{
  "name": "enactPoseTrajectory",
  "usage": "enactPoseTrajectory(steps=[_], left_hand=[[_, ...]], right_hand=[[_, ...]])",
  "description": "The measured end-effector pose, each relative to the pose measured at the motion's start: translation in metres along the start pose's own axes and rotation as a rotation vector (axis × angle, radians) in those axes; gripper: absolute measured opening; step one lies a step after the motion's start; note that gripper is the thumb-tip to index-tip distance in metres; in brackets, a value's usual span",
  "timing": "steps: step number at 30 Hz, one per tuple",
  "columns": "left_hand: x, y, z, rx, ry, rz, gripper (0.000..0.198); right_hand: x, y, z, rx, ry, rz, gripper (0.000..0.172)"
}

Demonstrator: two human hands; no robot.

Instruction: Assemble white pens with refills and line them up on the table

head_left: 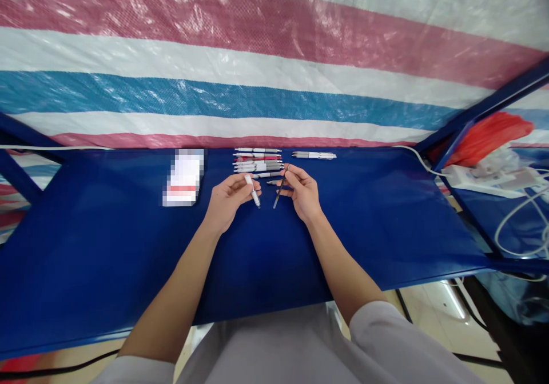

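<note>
My left hand (227, 201) pinches a white pen barrel (253, 191), which tilts with its lower end toward me. To its right, my right hand (303, 192) holds a thin dark pen refill (278, 194) between its fingers, its lower end pointing down and slightly left. The barrel and the refill are apart. Just beyond my hands lies a row of several pens (257, 158), mostly white and grey, with some red among them. A small grey-white pen part (271, 182) lies between my hands, partly hidden by the right fingers.
A pale, pixelated rectangular item (184, 177) lies on the blue table (128, 247) at the left. Several pens (314, 155) lie at the back, right of the row. Beyond the right frame post are a red plastic bag (493, 135), a white power strip (482, 181) and cables.
</note>
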State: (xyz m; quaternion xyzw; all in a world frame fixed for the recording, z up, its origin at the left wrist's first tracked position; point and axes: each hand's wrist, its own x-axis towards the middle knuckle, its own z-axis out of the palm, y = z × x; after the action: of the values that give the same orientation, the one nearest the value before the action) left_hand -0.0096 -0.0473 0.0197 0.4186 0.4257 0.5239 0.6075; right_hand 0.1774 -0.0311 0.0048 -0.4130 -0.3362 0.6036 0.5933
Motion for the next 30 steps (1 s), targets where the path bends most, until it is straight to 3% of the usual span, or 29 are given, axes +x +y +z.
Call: enactPoseTrajectory(steps=[11,19,30], left_hand=[[-0.009,0.003,0.008,0.334,0.047,0.222,0.027],[-0.013,0.006,0.011,0.641,-0.041,0.416,0.009],[-0.015,0.005,0.013,0.607,-0.050,0.388,0.008]], right_hand=[[-0.005,-0.002,0.005,-0.019,-0.021,0.030,0.034],[-0.005,0.001,0.006,-0.038,-0.035,0.029,0.032],[-0.004,0.003,0.004,-0.056,-0.053,0.015,0.032]])
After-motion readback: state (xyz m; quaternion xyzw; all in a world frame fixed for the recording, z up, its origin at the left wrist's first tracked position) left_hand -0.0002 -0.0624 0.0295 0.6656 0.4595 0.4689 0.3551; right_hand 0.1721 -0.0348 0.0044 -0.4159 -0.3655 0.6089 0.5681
